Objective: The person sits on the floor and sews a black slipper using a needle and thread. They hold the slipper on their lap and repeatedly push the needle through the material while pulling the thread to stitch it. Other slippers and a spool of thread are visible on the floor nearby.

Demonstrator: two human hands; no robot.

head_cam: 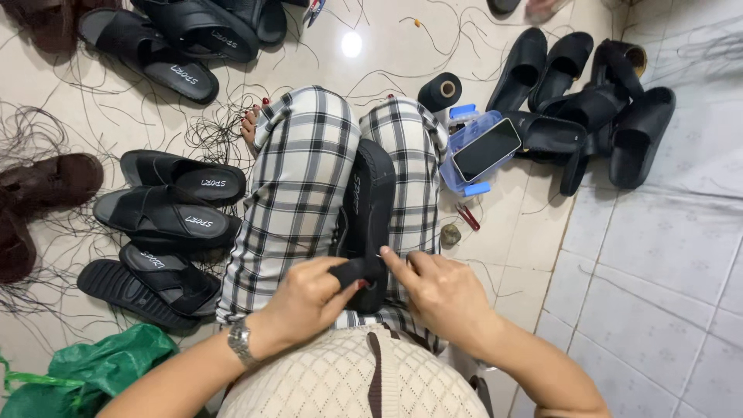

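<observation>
The left hand pinches the black strap of a black sandal that lies lengthwise between the person's knees on checked trousers; thumb and fingers are pressed together on the strap's near end, just in front of the wrist with the metal watch. The right hand sits just beside it, fingertips pinched on what looks like a thin needle at the strap's edge, though the needle is too fine to make out for certain; no thread is clearly visible between the hands.

The likeliest trouble, as I judge it, is a prick to the left thumb, since the two hands nearly touch and the point aims towards it; a slip of the strap out of the left pinch would spoil the stitch line too. The sandal only rests on the lap, so a hard pull could tip it off towards the floor beyond the knees; loose black threads lie well beyond the left hand and could snag. Beyond the right hand a phone lies on a blue plastic box, near a black thread spool; a knee shift could knock it.
</observation>
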